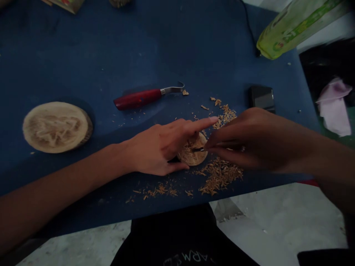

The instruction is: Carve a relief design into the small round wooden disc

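Note:
A small round wood slice (198,157) lies on the blue table, its top face roughly cut. My left hand (166,144) grips it from the left side, thumb at the near edge and index finger stretched out past the far edge. In my right hand (238,142) is a thin carving tool (200,149), mostly hidden by the fingers. Its dark metal tip touches the face of the slice. Wood shavings (222,175) lie around the slice, thickest on its right and near sides.
A hook knife with a red handle (140,99) lies beyond my left hand. A larger carved wood slice (57,127) sits at the left. A black phone-like object (261,98) and a green plastic bottle (291,31) are on the right. The table's near edge (177,210) runs close to my body.

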`<state>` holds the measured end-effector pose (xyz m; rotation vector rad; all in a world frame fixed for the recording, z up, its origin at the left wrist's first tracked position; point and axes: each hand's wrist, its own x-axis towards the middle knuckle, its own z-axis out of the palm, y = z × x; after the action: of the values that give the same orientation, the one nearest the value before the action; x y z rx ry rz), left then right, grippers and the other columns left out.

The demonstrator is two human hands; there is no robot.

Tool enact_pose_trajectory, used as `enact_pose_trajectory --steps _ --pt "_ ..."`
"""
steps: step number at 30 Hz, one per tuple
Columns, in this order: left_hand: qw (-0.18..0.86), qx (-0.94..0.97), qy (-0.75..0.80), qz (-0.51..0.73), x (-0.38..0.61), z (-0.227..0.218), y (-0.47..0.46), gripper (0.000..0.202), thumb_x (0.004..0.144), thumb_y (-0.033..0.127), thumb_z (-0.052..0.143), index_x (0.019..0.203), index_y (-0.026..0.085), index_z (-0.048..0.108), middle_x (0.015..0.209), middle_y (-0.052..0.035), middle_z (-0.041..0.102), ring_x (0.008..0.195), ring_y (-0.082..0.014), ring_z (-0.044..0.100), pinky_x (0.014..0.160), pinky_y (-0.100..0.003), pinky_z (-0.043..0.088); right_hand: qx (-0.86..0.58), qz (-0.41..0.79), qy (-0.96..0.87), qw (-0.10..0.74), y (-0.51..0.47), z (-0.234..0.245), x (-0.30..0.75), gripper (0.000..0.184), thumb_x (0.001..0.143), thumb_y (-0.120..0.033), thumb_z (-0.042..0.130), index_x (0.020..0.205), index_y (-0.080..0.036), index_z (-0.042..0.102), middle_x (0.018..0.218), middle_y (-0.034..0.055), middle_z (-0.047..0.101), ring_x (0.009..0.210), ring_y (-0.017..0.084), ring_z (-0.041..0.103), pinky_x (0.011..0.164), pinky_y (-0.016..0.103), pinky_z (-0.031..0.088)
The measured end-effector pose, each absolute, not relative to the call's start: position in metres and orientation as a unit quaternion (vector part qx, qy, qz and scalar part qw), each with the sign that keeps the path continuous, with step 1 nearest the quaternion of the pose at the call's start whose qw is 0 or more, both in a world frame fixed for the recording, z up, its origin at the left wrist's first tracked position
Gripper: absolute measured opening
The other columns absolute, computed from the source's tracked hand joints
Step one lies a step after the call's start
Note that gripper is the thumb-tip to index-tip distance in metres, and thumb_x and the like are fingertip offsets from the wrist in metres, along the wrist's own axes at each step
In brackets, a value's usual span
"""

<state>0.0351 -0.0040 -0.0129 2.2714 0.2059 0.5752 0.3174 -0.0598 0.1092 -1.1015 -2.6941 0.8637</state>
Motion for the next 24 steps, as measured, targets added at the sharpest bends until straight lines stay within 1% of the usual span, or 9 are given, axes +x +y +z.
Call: enact_pose_trajectory --steps 2,4,7,12,15,19,20,22,24 --pt "0.394 0.887 0.080 0.227 0.035 -0.014 -0.004 0.108 0.113 0.041 0.082 0.197 0.045 0.015 0.154 -0.0103 0.079 0.134 -0.0331 0.083 0.093 -0.040 0.073 -0.394 0.354 -0.844 0.086 -0.059 0.095 0.331 0.024 0.112 -0.015 0.069 0.101 -0.022 0.089 0.065 -0.0043 0.072 0.050 0.008 0.057 0.056 0.027 0.039" --pt "0.402 0.883 0.083 0.228 0.035 -0.015 -0.004 0.109 0.112 0.041 0.085 0.196 0.046 0.016 0.156 -0.0109 0.079 0.137 -0.0343 0.083 0.097 -0.042 0.074 -0.424 0.394 -0.804 0.139 -0.063 0.080 0.342 0.019 0.116 -0.025 0.076 0.110 -0.021 0.094 0.069 -0.0029 0.077 0.051 0.009 0.057 0.055 0.027 0.041" --pt "0.403 0.881 0.083 0.233 0.035 -0.016 -0.004 0.109 0.112 0.042 0.085 0.196 0.045 0.016 0.157 -0.0121 0.077 0.140 -0.0364 0.082 0.097 -0.044 0.075 -0.451 0.381 -0.785 0.187 -0.073 0.070 0.348 0.018 0.118 -0.034 0.082 0.112 -0.024 0.096 0.073 -0.0017 0.081 0.052 0.010 0.055 0.054 0.028 0.039" --pt "0.410 0.878 0.091 0.229 0.034 -0.016 -0.003 0.105 0.112 0.043 0.081 0.196 0.045 0.018 0.156 -0.0111 0.079 0.138 -0.0351 0.083 0.093 -0.042 0.075 -0.428 0.334 -0.829 0.136 -0.078 0.091 0.345 0.021 0.125 -0.031 0.073 0.119 -0.023 0.092 0.087 0.0010 0.088 0.061 0.011 0.068 0.064 0.028 0.048" --pt "0.406 0.880 0.095 0.226 0.033 -0.016 -0.003 0.107 0.111 0.041 0.083 0.196 0.044 0.019 0.157 -0.0114 0.079 0.139 -0.0343 0.082 0.092 -0.041 0.075 -0.392 0.280 -0.874 0.072 -0.076 0.104 0.335 0.029 0.125 -0.023 0.062 0.112 -0.023 0.088 0.082 0.0000 0.083 0.062 0.012 0.067 0.063 0.030 0.043" --pt "0.393 0.887 0.089 0.227 0.033 -0.014 -0.003 0.112 0.107 0.036 0.085 0.197 0.042 0.017 0.161 -0.0122 0.078 0.144 -0.0348 0.081 0.093 -0.039 0.073 -0.395 0.213 -0.893 -0.005 -0.067 0.114 0.322 0.028 0.106 -0.010 0.064 0.085 -0.025 0.074 0.064 -0.0003 0.066 0.054 0.014 0.050 0.057 0.037 0.028" --pt "0.393 0.887 0.088 0.225 0.033 -0.014 -0.003 0.113 0.107 0.035 0.086 0.197 0.043 0.017 0.161 -0.0121 0.078 0.142 -0.0348 0.081 0.095 -0.039 0.073 -0.389 0.221 -0.895 -0.007 -0.064 0.115 0.321 0.027 0.103 -0.007 0.065 0.083 -0.024 0.072 0.062 -0.0010 0.064 0.053 0.013 0.049 0.056 0.036 0.028" --pt "0.396 0.887 0.089 0.220 0.033 -0.013 -0.003 0.114 0.106 0.034 0.087 0.196 0.044 0.018 0.160 -0.0119 0.078 0.139 -0.0348 0.082 0.098 -0.041 0.073 -0.366 0.276 -0.889 0.007 -0.055 0.115 0.321 0.027 0.100 -0.003 0.065 0.085 -0.023 0.077 0.064 -0.0023 0.068 0.054 0.011 0.055 0.057 0.034 0.032" --pt "0.401 0.885 0.091 0.217 0.032 -0.014 -0.003 0.115 0.105 0.033 0.089 0.196 0.044 0.019 0.161 -0.0114 0.078 0.136 -0.0343 0.082 0.101 -0.043 0.073 -0.352 0.351 -0.867 0.040 -0.048 0.110 0.325 0.027 0.106 -0.007 0.067 0.092 -0.022 0.084 0.067 -0.0039 0.073 0.056 0.010 0.062 0.058 0.030 0.038"
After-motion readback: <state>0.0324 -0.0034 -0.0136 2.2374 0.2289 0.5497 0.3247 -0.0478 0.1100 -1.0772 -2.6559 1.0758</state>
